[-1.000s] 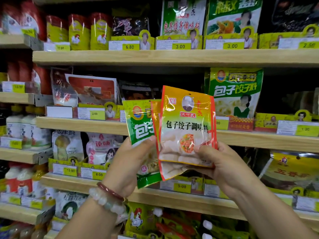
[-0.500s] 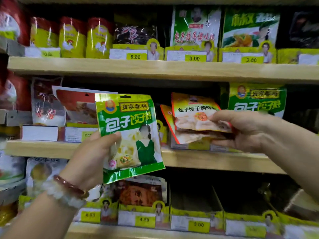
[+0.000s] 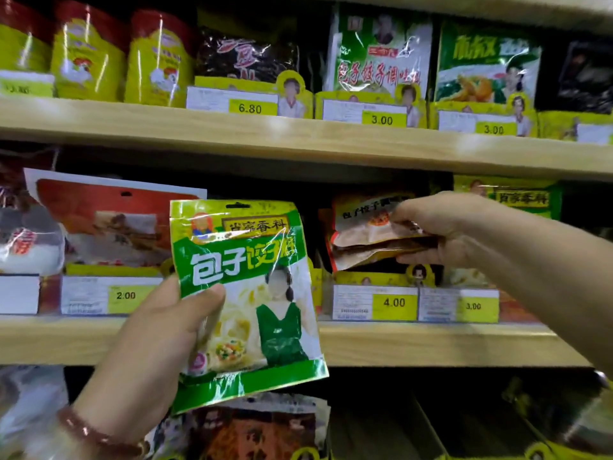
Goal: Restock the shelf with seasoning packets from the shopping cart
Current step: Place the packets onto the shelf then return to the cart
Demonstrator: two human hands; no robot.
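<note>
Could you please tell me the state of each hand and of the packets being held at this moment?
Left hand: gripping the green packet.
Green packet: held upright before the shelf.
Right hand: pinching the orange packets.
Orange packets: lying flat, above the 4.00 price tag.

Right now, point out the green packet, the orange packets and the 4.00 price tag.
green packet (image 3: 245, 293): head view, front face, centre.
orange packets (image 3: 361, 234): head view, upper packet's face.
4.00 price tag (image 3: 394, 302): head view, yellow part.
</note>
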